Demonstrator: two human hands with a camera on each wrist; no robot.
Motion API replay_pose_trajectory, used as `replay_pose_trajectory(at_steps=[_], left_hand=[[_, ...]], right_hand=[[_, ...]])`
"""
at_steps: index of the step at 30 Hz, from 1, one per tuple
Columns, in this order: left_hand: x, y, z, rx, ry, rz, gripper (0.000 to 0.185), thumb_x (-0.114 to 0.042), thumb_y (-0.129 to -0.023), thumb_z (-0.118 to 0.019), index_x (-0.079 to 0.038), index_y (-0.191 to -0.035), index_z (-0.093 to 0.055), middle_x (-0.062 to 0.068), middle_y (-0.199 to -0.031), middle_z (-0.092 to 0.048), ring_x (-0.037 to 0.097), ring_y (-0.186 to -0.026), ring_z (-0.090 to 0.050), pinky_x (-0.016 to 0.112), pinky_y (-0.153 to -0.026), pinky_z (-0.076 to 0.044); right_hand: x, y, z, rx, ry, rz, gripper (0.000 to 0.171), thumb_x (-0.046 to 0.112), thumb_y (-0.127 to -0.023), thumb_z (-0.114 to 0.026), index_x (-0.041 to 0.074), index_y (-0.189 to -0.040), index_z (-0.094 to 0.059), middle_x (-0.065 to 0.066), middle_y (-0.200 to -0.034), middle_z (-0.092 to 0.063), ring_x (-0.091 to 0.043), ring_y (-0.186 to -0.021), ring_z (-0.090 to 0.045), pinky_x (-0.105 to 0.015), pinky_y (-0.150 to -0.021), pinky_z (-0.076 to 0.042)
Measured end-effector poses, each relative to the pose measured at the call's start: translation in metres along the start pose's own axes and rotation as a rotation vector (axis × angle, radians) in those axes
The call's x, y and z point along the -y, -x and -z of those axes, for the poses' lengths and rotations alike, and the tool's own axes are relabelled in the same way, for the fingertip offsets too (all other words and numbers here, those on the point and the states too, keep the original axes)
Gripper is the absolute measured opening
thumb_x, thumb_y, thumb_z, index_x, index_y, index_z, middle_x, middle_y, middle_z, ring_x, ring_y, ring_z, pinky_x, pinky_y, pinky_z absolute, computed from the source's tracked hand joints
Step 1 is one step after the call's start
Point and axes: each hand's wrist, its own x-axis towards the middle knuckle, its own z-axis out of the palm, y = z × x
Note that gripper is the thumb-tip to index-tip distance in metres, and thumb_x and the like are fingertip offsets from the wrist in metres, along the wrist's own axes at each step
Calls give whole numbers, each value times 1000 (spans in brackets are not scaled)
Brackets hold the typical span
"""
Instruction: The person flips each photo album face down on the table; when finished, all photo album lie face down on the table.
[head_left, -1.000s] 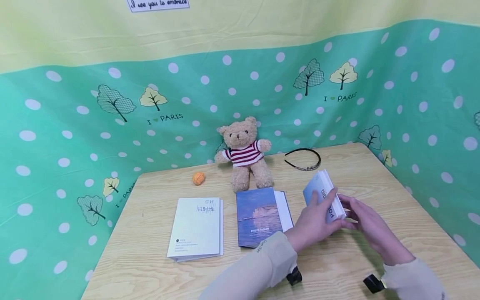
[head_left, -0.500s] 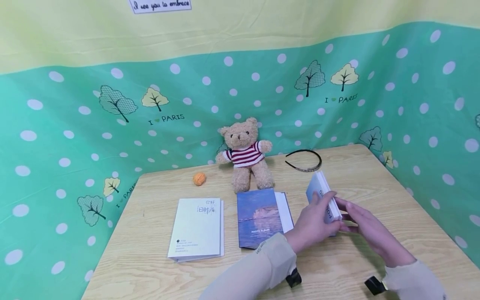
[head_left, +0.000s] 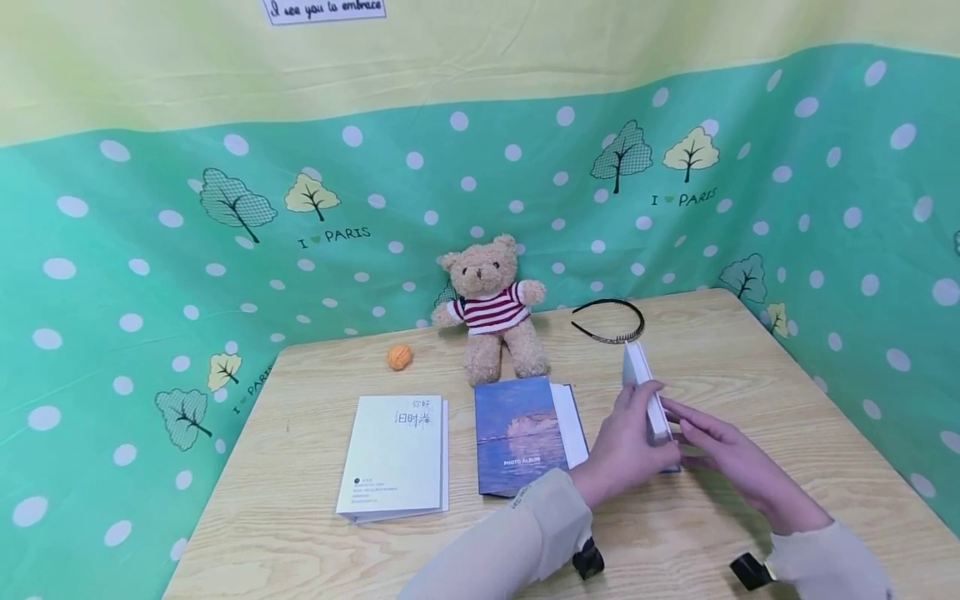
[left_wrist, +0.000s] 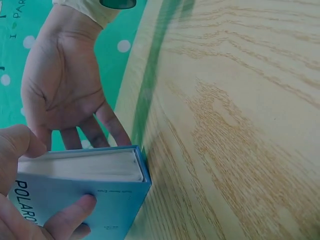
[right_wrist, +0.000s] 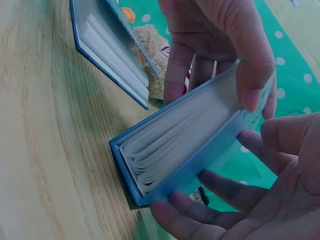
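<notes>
A white booklet [head_left: 393, 457] lies flat at the table's [head_left: 315, 533] 8 o'clock. At 11 o'clock an orange ball [head_left: 399, 357] is seen, and at 12 o'clock a teddy bear [head_left: 491, 308] is seated against the backdrop. A dark blue album [head_left: 521, 433] lies flat near the centre, just beside the booklet. A black headband [head_left: 609, 321] rests at 1 o'clock.

At 4 o'clock a light blue album [head_left: 645, 392] is stood on its edge on the table, nearly upright. It is gripped by the left hand [head_left: 626, 446], thumb over the pages and fingers curled on the cover. The right hand [head_left: 723, 458] is laid against the other cover, fingers straight and slightly apart, touching it. The album is thus held between both hands.
</notes>
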Motion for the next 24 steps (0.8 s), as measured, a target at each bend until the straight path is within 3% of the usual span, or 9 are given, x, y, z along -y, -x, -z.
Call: replay_pose_trajectory(at_steps=[4, 8, 11, 18, 20, 24], left_hand=[[0, 1, 1, -2, 81, 13, 82, -18, -75, -78, -30, -144, -35, -6, -139, -41, 7, -106, -53, 19, -82, -48], [0, 1, 1, 2, 167, 69, 85, -15, -76, -78, -27, -146, -32, -7, -142, -38, 6, -107, -51, 18, -80, -48], [1, 2, 1, 5, 252, 108, 86, -11, -75, -77, -26, -147, -31, -4, -143, -39, 5, -106, -52, 18, -77, -49], [5, 4, -2, 12, 504, 149, 87, 6, -73, -70, -25, -144, -29, 4, -138, -45, 4, -100, -59, 18, -76, -53], [6, 5, -3, 8, 523, 142, 81, 2, -77, -69, -24, -143, -29, 5, -135, -48, 4, -100, -60, 19, -78, -52], [10, 6, -3, -14, 477, 132, 65, -10, -85, -68, -20, -140, -33, 5, -127, -54, 3, -96, -61, 18, -81, -51]], right_hand=[[-1, 1, 1, 0, 16, -28, 52, 27, -106, -41, 6, -152, -30, -25, -157, -18, 4, -117, -49, -50, -94, -50], [-1, 1, 1, -23, 44, -65, 54, 28, -105, -43, 5, -152, -29, -27, -156, -18, -30, -133, -40, -47, -93, -51], [-3, 1, 1, -33, 54, -70, 55, 28, -105, -45, 4, -152, -30, -31, -156, -15, -50, -134, -29, -48, -94, -50], [-4, 0, 2, -44, 98, -98, 60, 29, -102, -51, 6, -153, -28, -35, -155, -10, -57, -132, -30, -52, -93, -50], [-4, 0, 3, -50, 120, -95, 61, 27, -101, -54, 6, -152, -29, -34, -155, -9, -58, -133, -25, -54, -94, -48], [-6, -1, 6, -58, 173, -72, 65, 22, -96, -62, 5, -151, -32, -34, -156, -7, -61, -136, -9, -69, -103, -26]])
